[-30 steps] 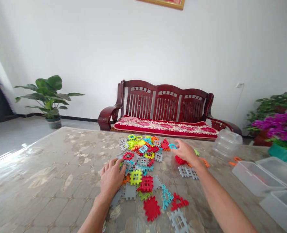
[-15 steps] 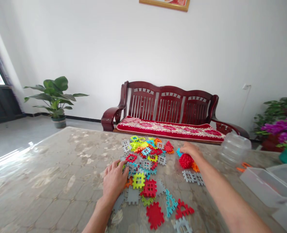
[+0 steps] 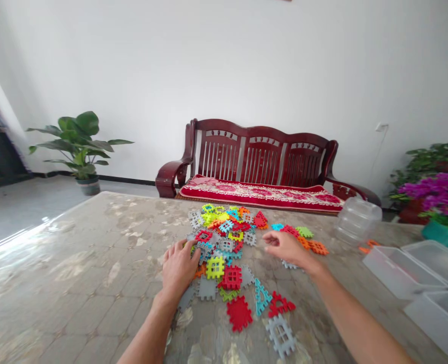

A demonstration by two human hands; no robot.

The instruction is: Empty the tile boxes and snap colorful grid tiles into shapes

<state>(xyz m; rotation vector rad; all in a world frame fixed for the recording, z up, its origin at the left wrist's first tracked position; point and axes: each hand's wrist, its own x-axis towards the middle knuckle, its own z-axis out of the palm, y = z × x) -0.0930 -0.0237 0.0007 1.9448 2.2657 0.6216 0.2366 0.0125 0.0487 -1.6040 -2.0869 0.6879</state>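
Interlocking plastic building tiles (image 3: 226, 245) in grey, red, blue, green and orange lie in a loose heap mid-table. My left hand (image 3: 181, 263) rests along the heap's left edge, fingers stretched out over the nearest tiles. To the right of the heap, my right hand (image 3: 284, 247) hovers with slightly bent fingers apart and nothing visible in them. Just beyond it lie red tiles (image 3: 289, 231), a green tile (image 3: 305, 232) and orange tiles (image 3: 318, 247). It partly covers a grey tile (image 3: 290, 264). Nearer me are a blue triangle (image 3: 262, 298), a red triangle (image 3: 280, 304) and a grey window tile (image 3: 280, 334).
Clear plastic boxes (image 3: 389, 273) stand at the table's right, with a clear jar (image 3: 357, 221) and orange pieces (image 3: 369, 246) behind them. Purple flowers (image 3: 436, 190) are at the far right. A wooden bench (image 3: 264, 156) stands past the table (image 3: 95, 263).
My right hand has drawn back toward me and left, off the red tiles, uncovering green and orange ones. My left hand stays at the heap. The view has tipped down slightly.
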